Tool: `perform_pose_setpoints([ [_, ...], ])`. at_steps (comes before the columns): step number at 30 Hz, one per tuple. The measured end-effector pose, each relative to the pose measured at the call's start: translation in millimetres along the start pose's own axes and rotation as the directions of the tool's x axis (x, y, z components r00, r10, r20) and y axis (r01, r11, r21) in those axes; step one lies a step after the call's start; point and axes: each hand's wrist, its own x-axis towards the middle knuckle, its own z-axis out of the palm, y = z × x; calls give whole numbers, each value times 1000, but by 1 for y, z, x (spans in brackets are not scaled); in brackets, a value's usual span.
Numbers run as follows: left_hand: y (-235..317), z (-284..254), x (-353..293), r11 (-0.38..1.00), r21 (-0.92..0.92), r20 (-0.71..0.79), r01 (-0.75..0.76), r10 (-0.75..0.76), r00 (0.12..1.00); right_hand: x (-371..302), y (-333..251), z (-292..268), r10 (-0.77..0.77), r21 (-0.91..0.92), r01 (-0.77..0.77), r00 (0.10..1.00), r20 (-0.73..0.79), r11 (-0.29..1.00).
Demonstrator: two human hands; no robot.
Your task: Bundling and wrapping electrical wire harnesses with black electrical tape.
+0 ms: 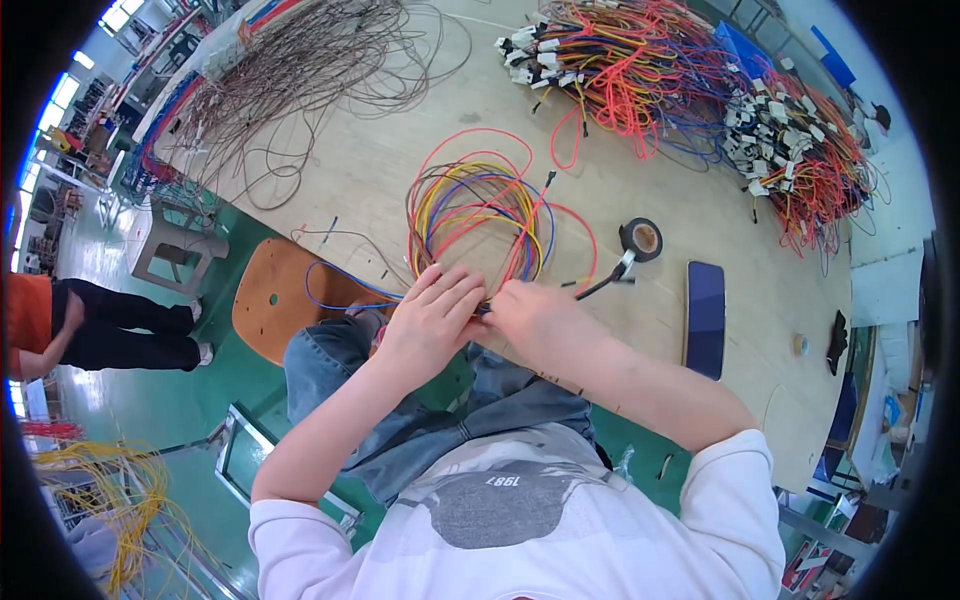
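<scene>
A coil of red, yellow, blue and brown wires (470, 205) lies on the table's near edge. Over its near end my left hand (435, 305) is closed, fingers together on the wires. Right beside it, my right hand (530, 315) pinches the same bundle, where a small dark piece shows between the two hands. Past my right hand stands a roll of black electrical tape (641, 240), with a dark strip reaching from it toward that hand. Loose blue and brown wire ends (345, 290) stick out left of my left hand. My fingertips are partly hidden.
A phone (705, 320) lies on the wooden table (600, 200) at right. Heaps of wire harnesses with white connectors (780, 140) fill the far right; brown wires (300, 90) sprawl far left. An orange chair (270, 300), a stool (180, 245) and a standing person (100, 325) are left.
</scene>
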Motion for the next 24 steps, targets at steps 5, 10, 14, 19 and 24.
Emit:
perform_pose_setpoints([
  [5, -6, 0, -1, 997, -68, 37, -30, 33, 999, 4, -5, -8, 25, 13, -25, 1000, 12, 1000],
  [10, -2, 1, -1, 997, -77, -1, -16, 16, 1000, -11, 11, 6, 52, -62, -53, 999, -14, 997],
  [14, -3, -2, 4, 997, -74, -20, -36, 34, 999, 7, -6, 8, 55, 86, -54, 998, -14, 995],
  [19, -3, -1, 2, 997, -72, -13, -19, 18, 1000, -7, 12, 0, -42, -71, 43, 999, 15, 997],
  [24, 5, -7, 8, 1000, -10, -7, -15, 15, 1000, -2, 9, 4, 3, 16, -1, 995, -100, 1000],
])
